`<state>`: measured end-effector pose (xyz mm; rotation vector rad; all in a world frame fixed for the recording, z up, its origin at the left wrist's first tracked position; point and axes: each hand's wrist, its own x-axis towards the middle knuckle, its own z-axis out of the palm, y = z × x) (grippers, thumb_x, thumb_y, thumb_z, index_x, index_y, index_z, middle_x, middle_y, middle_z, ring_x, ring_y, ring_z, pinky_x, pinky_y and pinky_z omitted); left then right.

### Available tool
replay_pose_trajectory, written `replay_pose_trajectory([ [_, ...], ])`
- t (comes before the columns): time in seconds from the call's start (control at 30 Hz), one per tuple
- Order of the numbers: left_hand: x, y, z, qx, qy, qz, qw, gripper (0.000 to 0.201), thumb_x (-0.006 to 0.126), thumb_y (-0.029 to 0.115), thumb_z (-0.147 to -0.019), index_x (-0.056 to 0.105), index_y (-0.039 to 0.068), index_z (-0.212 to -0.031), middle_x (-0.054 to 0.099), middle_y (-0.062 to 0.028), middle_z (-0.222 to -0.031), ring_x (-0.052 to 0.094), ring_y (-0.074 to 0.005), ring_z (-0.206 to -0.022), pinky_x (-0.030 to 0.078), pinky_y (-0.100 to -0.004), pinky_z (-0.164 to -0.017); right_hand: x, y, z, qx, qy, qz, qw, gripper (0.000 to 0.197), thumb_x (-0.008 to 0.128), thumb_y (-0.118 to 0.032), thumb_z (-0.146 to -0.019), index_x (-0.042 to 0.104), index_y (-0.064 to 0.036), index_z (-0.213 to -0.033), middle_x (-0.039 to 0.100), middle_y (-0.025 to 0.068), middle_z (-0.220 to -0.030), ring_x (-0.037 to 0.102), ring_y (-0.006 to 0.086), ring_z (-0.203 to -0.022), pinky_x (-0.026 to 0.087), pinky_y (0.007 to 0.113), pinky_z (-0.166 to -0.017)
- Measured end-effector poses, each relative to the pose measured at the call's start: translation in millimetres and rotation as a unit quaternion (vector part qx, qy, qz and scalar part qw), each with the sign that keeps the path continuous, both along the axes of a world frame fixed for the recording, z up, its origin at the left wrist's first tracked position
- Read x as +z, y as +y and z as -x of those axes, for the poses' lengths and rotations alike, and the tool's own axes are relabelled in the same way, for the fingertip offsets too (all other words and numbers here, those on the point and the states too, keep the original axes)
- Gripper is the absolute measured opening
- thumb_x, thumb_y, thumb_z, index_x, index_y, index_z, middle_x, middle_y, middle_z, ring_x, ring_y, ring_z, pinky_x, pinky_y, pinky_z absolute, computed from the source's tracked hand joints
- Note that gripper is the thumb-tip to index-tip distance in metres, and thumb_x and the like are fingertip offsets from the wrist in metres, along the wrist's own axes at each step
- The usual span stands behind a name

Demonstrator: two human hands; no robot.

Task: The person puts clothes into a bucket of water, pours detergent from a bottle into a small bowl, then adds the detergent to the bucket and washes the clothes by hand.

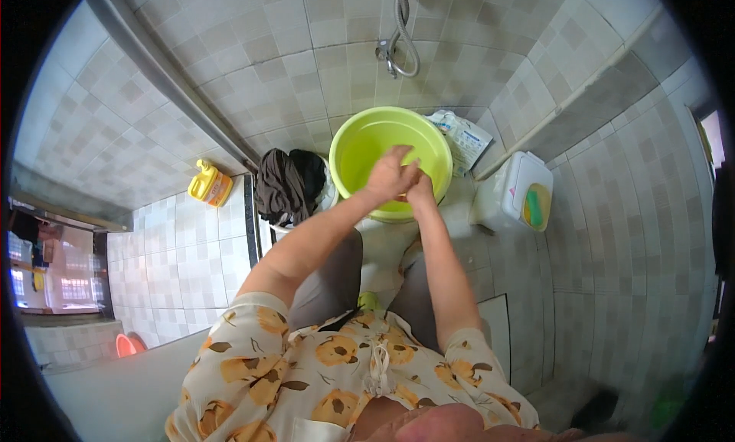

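A round lime-green basin (356,139) stands on the floor against the far wall. Over its near half, my two hands meet at the fingers and wrists. My left hand (389,174) is on top, its fingers apart and slightly blurred, with nothing visible in its grasp. Just to the right and nearer, my right hand (419,189) touches it; its fingers are mostly hidden. Whether the right hand holds anything small cannot be made out. Dark clothes (287,183) lie heaped in a white container left of the basin.
A yellow jug-shaped bottle (210,184) stands on the floor at left. Right of the basin are a white-and-blue plastic bag (461,139) and a white bin (498,199) with a green brush-like item (534,207) on it. A shower hose (402,28) hangs from the wall.
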<state>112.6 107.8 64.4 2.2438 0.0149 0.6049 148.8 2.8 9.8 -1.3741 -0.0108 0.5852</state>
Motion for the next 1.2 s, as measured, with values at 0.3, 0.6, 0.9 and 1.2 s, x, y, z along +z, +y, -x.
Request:
replay_pose_trajectory([
  [0.3, 78.6, 125.4, -156.7, 0.107, -0.168, -0.25, 0.947, 0.049, 0.059, 0.019, -0.088, 0.043, 0.007, -0.133, 0.053, -0.018, -0.127, 0.056, -0.0405, -0.105, 0.05, -0.0452, -0.086, 29.4, -6.4, -24.1, -0.057, -0.13, 0.053, 0.988, 0.035, 0.052, -0.024, -0.095, 0.051, -0.003, -0.123, 0.058, 0.0155, -0.111, 0.068, 0.0206, -0.072, 0.052, 0.028, -0.054],
  [0.6, 113.3, 159.8, -188.0, -0.082, -0.083, -0.44, 0.89, 0.028, 0.066, 0.032, -0.083, 0.065, 0.011, -0.103, 0.061, -0.0062, -0.107, 0.064, -0.0275, -0.08, 0.054, -0.0373, -0.066, 36.3, 21.6, -67.6, -0.042, -0.131, 0.07, 0.988, 0.033, 0.053, -0.021, -0.094, 0.053, -0.0022, -0.121, 0.058, 0.0173, -0.111, 0.069, 0.0223, -0.075, 0.053, 0.028, -0.056],
  [0.9, 115.5, 129.1, -193.7, -0.026, -0.023, -0.353, 0.935, 0.026, 0.062, 0.032, -0.086, 0.066, 0.007, -0.083, 0.054, -0.0137, -0.096, 0.062, -0.0315, -0.081, 0.052, -0.0419, -0.069, 35.6, 46.9, -70.6, -0.055, -0.122, 0.088, 0.987, 0.032, 0.054, -0.019, -0.094, 0.053, -0.0021, -0.121, 0.057, 0.0174, -0.113, 0.069, 0.0215, -0.076, 0.054, 0.029, -0.056],
  [1.2, 87.9, 143.0, -174.0, 0.008, -0.119, -0.239, 0.964, 0.025, 0.066, 0.03, -0.082, 0.066, 0.011, -0.099, 0.06, -0.012, -0.101, 0.062, -0.0307, -0.084, 0.053, -0.0393, -0.072, 15.5, 54.5, -73.4, -0.044, -0.111, 0.108, 0.987, 0.031, 0.054, -0.019, -0.093, 0.054, -0.0008, -0.119, 0.058, 0.0158, -0.109, 0.068, 0.0207, -0.076, 0.054, 0.029, -0.057],
])
